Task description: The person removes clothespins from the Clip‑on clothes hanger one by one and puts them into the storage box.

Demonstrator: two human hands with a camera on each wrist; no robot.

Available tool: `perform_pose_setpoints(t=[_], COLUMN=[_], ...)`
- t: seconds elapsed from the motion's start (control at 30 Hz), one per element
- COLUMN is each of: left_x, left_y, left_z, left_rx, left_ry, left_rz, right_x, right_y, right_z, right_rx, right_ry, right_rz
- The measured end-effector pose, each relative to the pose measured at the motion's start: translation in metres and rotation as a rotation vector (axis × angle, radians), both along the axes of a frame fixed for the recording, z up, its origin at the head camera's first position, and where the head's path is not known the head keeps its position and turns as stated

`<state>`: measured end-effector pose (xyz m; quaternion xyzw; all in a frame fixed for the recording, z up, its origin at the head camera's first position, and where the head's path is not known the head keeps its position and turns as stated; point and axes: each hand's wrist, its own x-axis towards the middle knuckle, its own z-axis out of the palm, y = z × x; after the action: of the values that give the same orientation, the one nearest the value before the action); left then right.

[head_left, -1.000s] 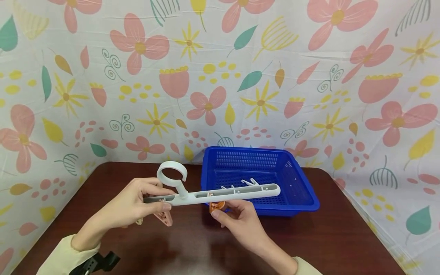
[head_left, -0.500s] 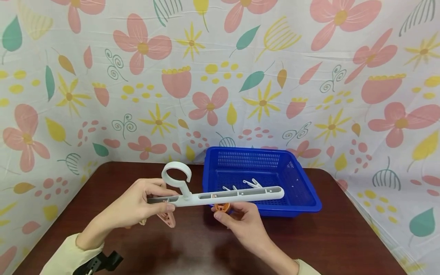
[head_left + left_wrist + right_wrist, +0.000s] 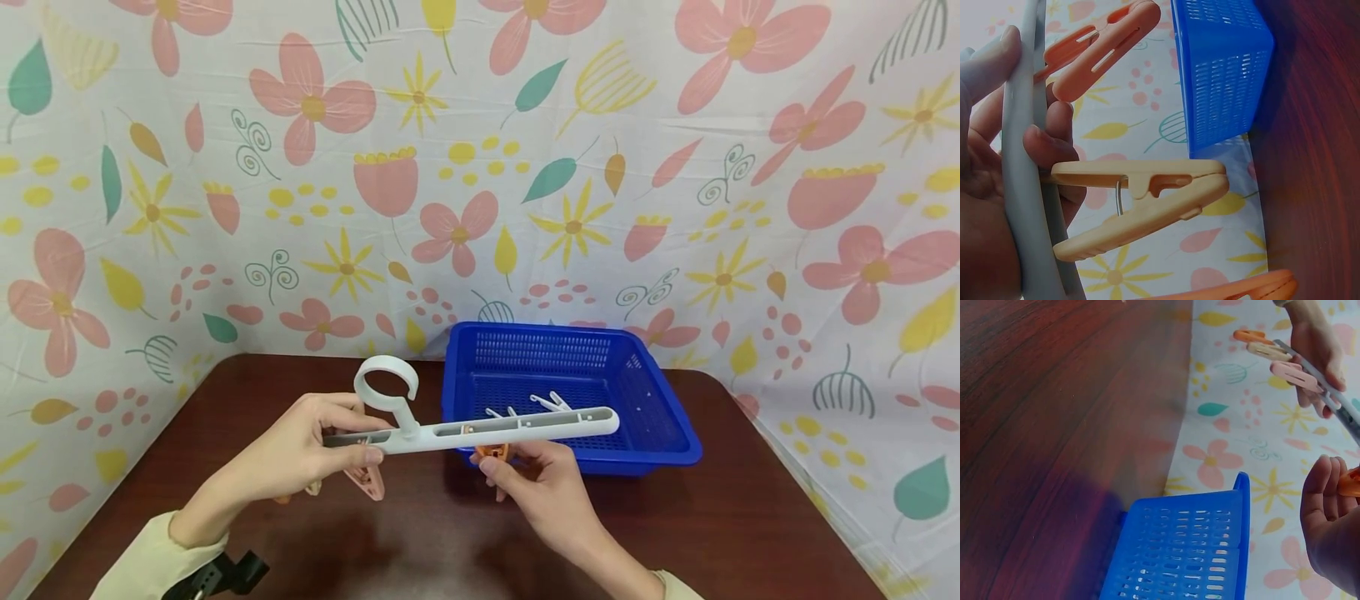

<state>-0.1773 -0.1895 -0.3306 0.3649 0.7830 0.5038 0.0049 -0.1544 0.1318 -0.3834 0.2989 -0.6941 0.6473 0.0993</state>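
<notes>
As we look from the head camera, the left hand grips the white hanger, fingers closed around its bar, which runs toward three o'clock. The right hand pinches an orange clip at its ten o'clock, just below the bar; whether this clip is attached, we cannot tell. From the left hand, a pink clip hangs at four o'clock. In the left wrist view, we see a cream clip and, at its six o'clock, a second orange clip. Toward one o'clock from the right hand, the blue basket stands on the dark table, with white pieces inside.
</notes>
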Motion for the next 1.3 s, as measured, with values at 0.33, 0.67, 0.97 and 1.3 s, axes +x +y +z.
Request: perform_pose_setpoints(t=[0.33, 0.67, 0.97, 1.3], left_x=[0.0, 0.005, 0.006, 0.001], left_y=[-0.001, 0.002, 0.009, 0.011], left_z=[-0.002, 0.0, -0.001, -0.003], left_rx=[0.0, 0.069, 0.119, 0.025], left_ry=[-0.004, 0.026, -0.006, 0.106], left_rz=[0.003, -0.106, -0.175, -0.059], right_x=[0.001, 0.012, 0.023, 0.024], right_y=[0.001, 0.003, -0.006, -0.009], right_z=[0.003, 0.007, 0.006, 0.003], right_rx=[0.02, -0.273, -0.38, -0.506], right_ry=[-0.009, -0.39, -0.206, -0.417], right_rz=[-0.004, 0.462, 0.286, 0.449])
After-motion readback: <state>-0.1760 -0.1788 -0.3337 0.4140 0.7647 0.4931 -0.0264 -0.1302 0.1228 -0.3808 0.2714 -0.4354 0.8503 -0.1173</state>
